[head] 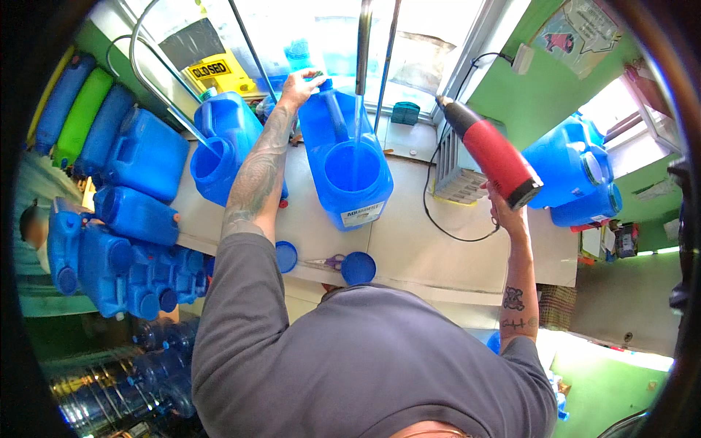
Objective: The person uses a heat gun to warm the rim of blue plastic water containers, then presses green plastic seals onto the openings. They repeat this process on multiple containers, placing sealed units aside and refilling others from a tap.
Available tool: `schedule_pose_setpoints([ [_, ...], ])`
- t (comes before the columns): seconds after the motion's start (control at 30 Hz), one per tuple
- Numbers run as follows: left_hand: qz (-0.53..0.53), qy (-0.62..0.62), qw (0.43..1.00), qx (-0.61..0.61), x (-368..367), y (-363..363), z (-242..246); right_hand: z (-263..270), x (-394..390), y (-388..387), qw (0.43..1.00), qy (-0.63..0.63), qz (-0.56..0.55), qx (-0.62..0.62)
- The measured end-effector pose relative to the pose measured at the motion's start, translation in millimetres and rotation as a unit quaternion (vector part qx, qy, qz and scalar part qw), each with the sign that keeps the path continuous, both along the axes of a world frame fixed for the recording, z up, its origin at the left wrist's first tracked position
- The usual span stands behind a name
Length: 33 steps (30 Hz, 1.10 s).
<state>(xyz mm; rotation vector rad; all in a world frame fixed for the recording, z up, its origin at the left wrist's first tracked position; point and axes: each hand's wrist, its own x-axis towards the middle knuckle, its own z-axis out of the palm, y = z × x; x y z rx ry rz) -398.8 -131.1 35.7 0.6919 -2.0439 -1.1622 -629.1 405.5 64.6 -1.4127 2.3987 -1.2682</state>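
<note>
My right hand (506, 211) grips a red and black heat gun (493, 148) by its handle, its nozzle pointing up and left. At the far end of a large blue plastic jug (350, 191), my left hand (301, 87) is at the small blue cap (326, 84) above the jug's handle. A bit of green shows at its fingertips; whether they grip it or the cap cannot be told. Water (357, 137) runs from a metal pipe (363, 49) into the jug's wide open mouth. Left of my forearm, a second open blue jug (211, 164) has a curved tube ending at its mouth.
Two round blue lids (358, 268) and purple-handled scissors (331, 262) lie at the counter's near edge. The heat gun's black cord (429, 202) loops over the counter (400, 230) beside a grey slatted box (460, 175). More blue jugs (564, 164) stand right; several are stacked left, near another person.
</note>
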Motion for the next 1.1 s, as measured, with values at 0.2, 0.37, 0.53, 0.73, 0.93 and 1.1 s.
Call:
schedule_pose_setpoints([
  [0.2,-0.014,-0.060,0.997,-0.055,3,7,9,63,57,-49,0.962,-0.215,0.060,-0.157],
  [0.37,-0.046,-0.068,0.995,-0.054,-9,8,10,73,81,-73,0.954,-0.222,0.053,-0.192],
  [0.53,-0.050,0.047,0.995,0.076,-2,-14,-1,79,88,-76,0.959,-0.211,0.060,-0.181],
  [0.73,-0.086,0.042,0.989,0.111,-6,-10,13,92,88,-67,0.956,-0.211,0.034,-0.202],
  [0.93,-0.121,-0.052,0.991,-0.009,-10,-22,13,104,92,-66,0.950,-0.205,0.034,-0.235],
  [1.1,-0.136,-0.085,0.982,0.096,1,-31,3,108,94,-67,0.946,-0.231,0.031,-0.226],
])
